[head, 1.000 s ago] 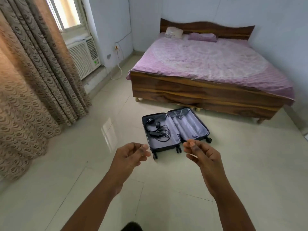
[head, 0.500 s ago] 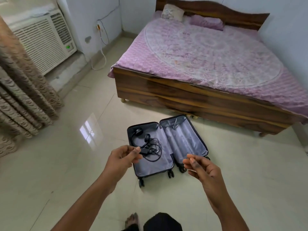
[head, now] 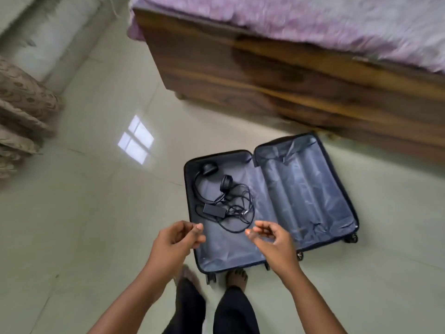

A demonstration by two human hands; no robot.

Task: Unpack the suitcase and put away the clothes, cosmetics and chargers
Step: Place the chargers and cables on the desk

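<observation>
A dark wheeled suitcase [head: 310, 189] lies open flat on the floor, grey lining showing in both halves. In its left half sit black headphones [head: 216, 177] and a black charger brick with tangled cables [head: 224, 210]. The right half holds nothing visible. My left hand [head: 177, 239] hovers over the suitcase's near left edge, fingers loosely curled and holding nothing. My right hand [head: 269, 242] hangs over the near middle of the case, fingers apart and empty. Neither hand touches the case or its contents.
A wooden bed [head: 289, 75] with a purple cover [head: 313, 22] stands just behind the suitcase. Patterned curtains [head: 21, 112] hang at the left. Pale floor tiles [head: 96, 213] spread around. My feet and dark trousers [head: 231, 307] are at the case's near edge.
I have walked up to the suitcase and the view has tipped down; it now lies right at my feet. Both hands stay raised and empty, now above the case.
</observation>
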